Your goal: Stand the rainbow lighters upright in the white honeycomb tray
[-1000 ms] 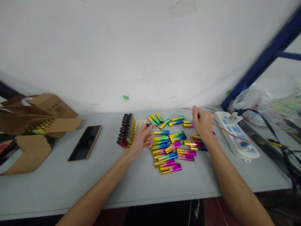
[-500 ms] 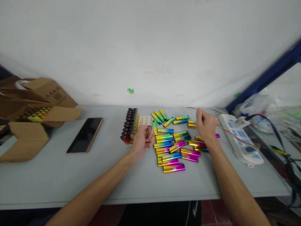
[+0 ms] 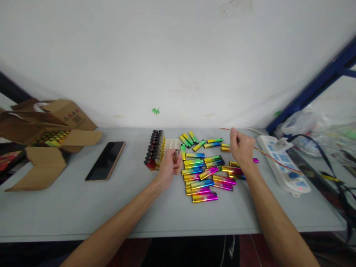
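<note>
Closed at the front right of a white holed tray, my left hand grips a lighter upright; its metal top shows above the fingers. Rows of lighters with dark tops stand in the left part of the tray. Right of it, several shiny lighters in yellow, green, blue and pink lie loose. My right hand is a fist above the right edge of these. A thin red-yellow wire runs by this fist, through or behind it; the fingers hide whatever they hold.
A dark-screened phone lies left of the tray. Further left stands an open cardboard box with more lighters inside. A white power strip with a plug and cables is at the right, near plastic bags. A wall closes the back.
The view has shifted slightly, so the box and phone appear further right. Both hands keep nearly the same place and grip.
</note>
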`<act>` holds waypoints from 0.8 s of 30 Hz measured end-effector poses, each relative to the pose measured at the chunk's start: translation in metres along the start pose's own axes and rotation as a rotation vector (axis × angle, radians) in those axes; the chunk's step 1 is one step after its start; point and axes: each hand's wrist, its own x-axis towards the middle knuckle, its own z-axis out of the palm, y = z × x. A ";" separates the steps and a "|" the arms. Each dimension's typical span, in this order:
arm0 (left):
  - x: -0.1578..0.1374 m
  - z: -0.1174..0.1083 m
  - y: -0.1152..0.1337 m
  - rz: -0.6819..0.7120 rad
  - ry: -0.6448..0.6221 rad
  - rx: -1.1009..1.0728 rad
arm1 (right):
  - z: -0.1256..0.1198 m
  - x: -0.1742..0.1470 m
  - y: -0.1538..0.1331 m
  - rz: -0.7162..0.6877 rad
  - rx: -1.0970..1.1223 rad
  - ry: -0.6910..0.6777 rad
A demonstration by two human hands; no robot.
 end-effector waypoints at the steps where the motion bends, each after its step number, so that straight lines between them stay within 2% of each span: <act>1: 0.000 0.000 0.000 0.002 0.003 0.002 | 0.000 0.000 0.000 -0.001 0.001 0.001; 10: -0.002 0.002 0.002 -0.009 -0.004 -0.035 | 0.000 0.000 -0.002 -0.005 0.042 -0.025; 12: -0.006 0.003 0.006 0.050 -0.037 -0.012 | -0.001 0.000 -0.001 -0.008 0.047 -0.023; 14: -0.012 0.002 0.012 0.168 -0.041 0.044 | -0.001 0.000 -0.001 -0.009 0.046 -0.015; 18: -0.034 -0.013 0.029 0.376 0.074 0.326 | -0.003 0.001 0.000 0.001 0.039 0.005; 24: -0.067 -0.060 0.061 0.641 0.272 0.858 | -0.002 0.002 -0.003 -0.014 0.037 -0.018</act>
